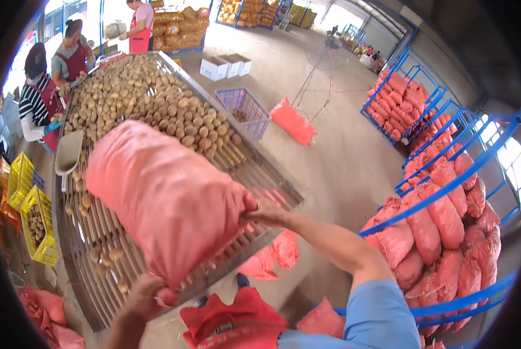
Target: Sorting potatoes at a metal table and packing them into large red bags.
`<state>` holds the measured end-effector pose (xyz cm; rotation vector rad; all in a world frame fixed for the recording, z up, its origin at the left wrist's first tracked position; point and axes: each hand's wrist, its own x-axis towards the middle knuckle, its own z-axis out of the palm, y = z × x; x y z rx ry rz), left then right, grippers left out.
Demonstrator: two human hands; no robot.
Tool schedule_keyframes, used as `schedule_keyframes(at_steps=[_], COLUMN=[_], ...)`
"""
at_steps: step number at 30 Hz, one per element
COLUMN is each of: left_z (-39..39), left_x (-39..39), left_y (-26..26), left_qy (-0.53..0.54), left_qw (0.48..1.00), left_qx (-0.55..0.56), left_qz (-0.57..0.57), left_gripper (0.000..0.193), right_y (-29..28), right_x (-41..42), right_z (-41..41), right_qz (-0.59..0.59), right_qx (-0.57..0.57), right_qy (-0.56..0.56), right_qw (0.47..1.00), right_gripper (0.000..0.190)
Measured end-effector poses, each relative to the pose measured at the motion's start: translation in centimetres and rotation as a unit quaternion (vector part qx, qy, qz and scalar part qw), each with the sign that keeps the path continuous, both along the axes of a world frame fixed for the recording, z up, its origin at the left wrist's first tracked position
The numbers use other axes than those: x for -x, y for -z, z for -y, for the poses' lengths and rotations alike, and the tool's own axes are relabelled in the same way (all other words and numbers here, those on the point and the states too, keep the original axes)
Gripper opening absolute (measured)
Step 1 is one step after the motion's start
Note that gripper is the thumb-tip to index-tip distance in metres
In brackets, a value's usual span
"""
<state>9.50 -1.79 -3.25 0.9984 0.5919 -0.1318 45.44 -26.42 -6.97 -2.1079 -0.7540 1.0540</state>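
Note:
A large, full pink woven sack [156,196] lies over the near end of a slatted metal sorting table [265,174]. My left hand [145,296] grips its near lower corner, where a bunch of pink cloth sticks out. On the opposite corner at the right, my right hand [265,212] is closed around gathered cloth. Beyond the sack, many potatoes [125,87] cover the far part of the table; a few loose ones [105,257] rest on the slats at the left. A scoop [68,152] stands at the table's left edge. What the sack holds is hidden.
Several people [71,56] stand along the far left of the table. Yellow crates [38,227] are at the left. A purple crate [245,111], white boxes [225,65] and a pink sack [292,121] rest on the floor. Blue racks [443,187] with pink sacks stand at the right.

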Motion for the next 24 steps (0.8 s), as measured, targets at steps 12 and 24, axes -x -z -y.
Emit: schedule_keyframes(at_steps=[12,24], left_z=[-4.0,-2.3], left_x=[24.2,16.2], left_y=[-0.3,-0.8], left_qy=[-0.151,-0.313], left_qw=[0.988,0.943], left_qx=[0.036,-0.113], left_qz=[-0.004,-0.020], left_gripper=[0.015,0.046], right_y=[-5.3,-2.0], right_x=[21.8,18.3], right_z=[-2.6,-5.9], right_qz=[-0.019,-0.211], right_qx=[-0.060,-0.130], right_qy=[-0.230,-0.195], right_qw=[0.971,0.949], right_gripper=[0.042,0.050])
